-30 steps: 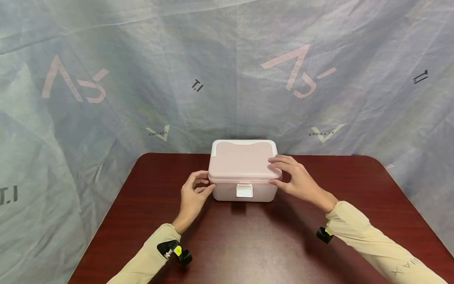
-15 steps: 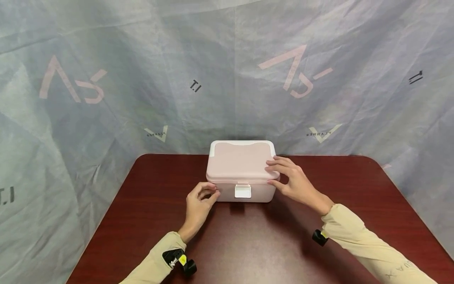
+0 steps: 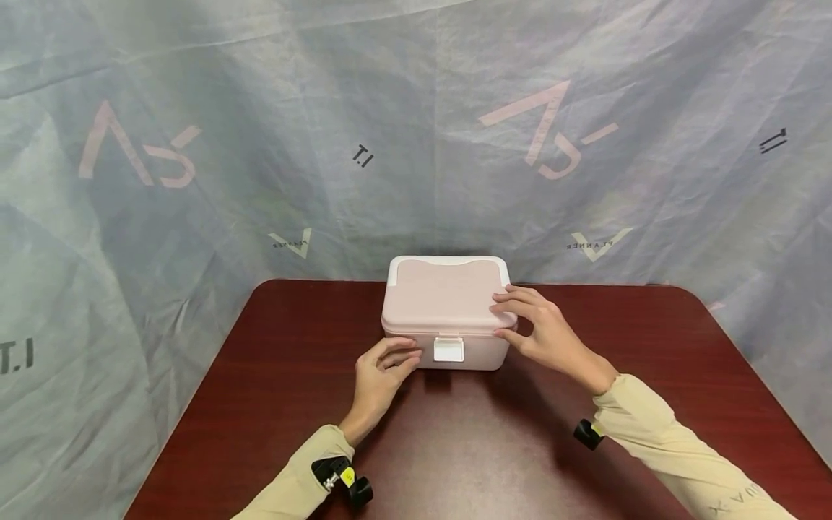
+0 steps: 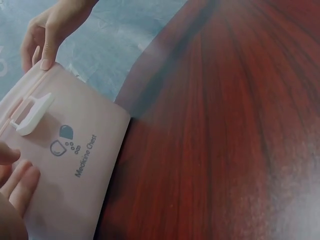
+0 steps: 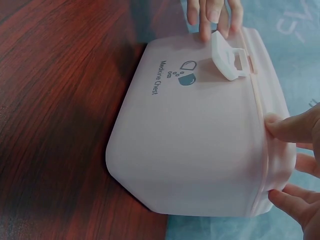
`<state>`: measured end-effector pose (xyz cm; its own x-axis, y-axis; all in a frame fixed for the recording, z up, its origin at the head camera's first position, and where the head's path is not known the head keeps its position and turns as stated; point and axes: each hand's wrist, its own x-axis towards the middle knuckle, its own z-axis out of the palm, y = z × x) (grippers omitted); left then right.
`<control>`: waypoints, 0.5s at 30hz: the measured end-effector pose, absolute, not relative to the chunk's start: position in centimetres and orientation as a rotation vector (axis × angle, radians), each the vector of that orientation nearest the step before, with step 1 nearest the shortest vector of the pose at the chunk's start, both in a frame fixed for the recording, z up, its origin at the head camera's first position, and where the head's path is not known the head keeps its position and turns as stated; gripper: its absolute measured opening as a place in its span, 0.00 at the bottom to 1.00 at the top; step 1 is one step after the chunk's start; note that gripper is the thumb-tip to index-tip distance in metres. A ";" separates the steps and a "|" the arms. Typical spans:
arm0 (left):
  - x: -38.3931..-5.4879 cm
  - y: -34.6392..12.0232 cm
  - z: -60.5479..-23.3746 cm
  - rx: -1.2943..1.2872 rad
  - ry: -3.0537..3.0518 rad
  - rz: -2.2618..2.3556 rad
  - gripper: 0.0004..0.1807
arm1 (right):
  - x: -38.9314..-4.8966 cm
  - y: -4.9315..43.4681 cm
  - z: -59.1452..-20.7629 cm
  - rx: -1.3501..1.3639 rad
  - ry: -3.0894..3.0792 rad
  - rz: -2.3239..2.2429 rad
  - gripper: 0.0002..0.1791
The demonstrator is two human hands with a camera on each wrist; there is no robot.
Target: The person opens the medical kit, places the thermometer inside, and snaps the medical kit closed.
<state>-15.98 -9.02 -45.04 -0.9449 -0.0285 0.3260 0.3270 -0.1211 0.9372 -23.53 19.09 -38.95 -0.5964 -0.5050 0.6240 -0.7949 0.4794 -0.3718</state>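
Observation:
A pale pink medicine chest [image 3: 445, 292] with a white-rimmed lid stands at the table's far edge, lid down. Its white latch [image 3: 448, 350] sticks out from the front, as the left wrist view shows, above the printed words "Medicine Chest" [image 4: 86, 156]. My right hand [image 3: 546, 328] grips the lid's right front corner, thumb [image 5: 287, 127] on the front rim and fingers over the top and side. Just left of the latch, my left hand [image 3: 378, 375] has loosely bent fingers [image 4: 22, 182] right at the chest's front face, holding nothing.
The chest stands on a dark red wooden table [image 3: 442, 448] with rounded far corners. A grey printed cloth [image 3: 416, 130] hangs close behind it and along both sides. Each sleeve carries a black wrist camera [image 3: 588, 433].
My left hand has moved from the chest's left front corner rightward along the front, toward the latch. My right hand keeps its place on the lid, and the chest stays put.

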 end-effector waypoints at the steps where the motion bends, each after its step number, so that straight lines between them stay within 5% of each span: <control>1: -16.2 -8.9 -45.5 -0.357 -1.886 -2.171 0.16 | -23.5 19.1 -38.9 1.078 -2.299 0.902 0.21; 15: -16.1 -6.7 -45.0 -0.379 -1.903 -2.188 0.17 | -23.1 19.0 -38.9 1.067 -2.312 0.917 0.20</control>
<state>-16.08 -6.74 -44.97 -0.9433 0.0060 0.3318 0.3277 -0.1396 0.9344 -23.11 19.04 -38.92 -0.6104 -0.4991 0.6151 -0.7851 0.4845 -0.3859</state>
